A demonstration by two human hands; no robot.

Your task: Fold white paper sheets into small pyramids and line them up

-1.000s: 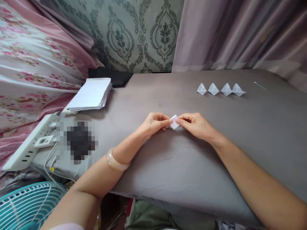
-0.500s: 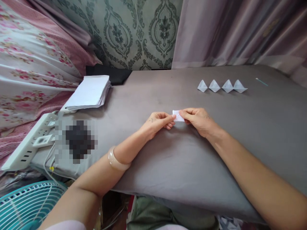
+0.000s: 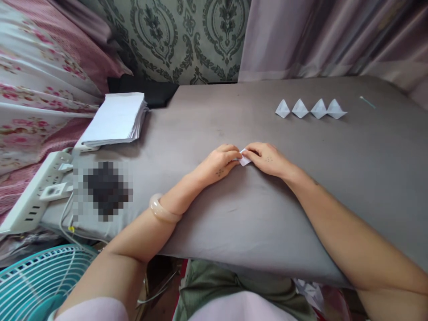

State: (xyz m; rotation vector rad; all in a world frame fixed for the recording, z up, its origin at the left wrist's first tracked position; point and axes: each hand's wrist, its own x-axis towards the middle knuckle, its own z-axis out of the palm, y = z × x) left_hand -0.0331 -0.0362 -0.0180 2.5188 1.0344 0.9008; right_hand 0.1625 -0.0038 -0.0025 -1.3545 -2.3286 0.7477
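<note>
Head view: my left hand [image 3: 221, 163] and my right hand [image 3: 269, 159] pinch a small folded paper [image 3: 245, 161] from opposite sides, fingertips narrowed onto it. The folded paper is located between my hands, above or on the grey cloth [image 3: 200, 129]; I cannot tell which. Four white paper shapes [image 3: 318, 109] form a row beyond my right hand, near a thin stick [image 3: 368, 102].

A single view is taken, from a camera worn on the person's head. The lens is pointed forward and down across the grey-covered surface [image 3: 200, 116]. The left hand [image 3: 219, 161] and right hand [image 3: 270, 159] are framed near the centre, at middle range. The lap [image 3: 214, 281] is caught close at the bottom edge; the patterned wall [image 3: 187, 40] is included farther off, along the top.
</note>
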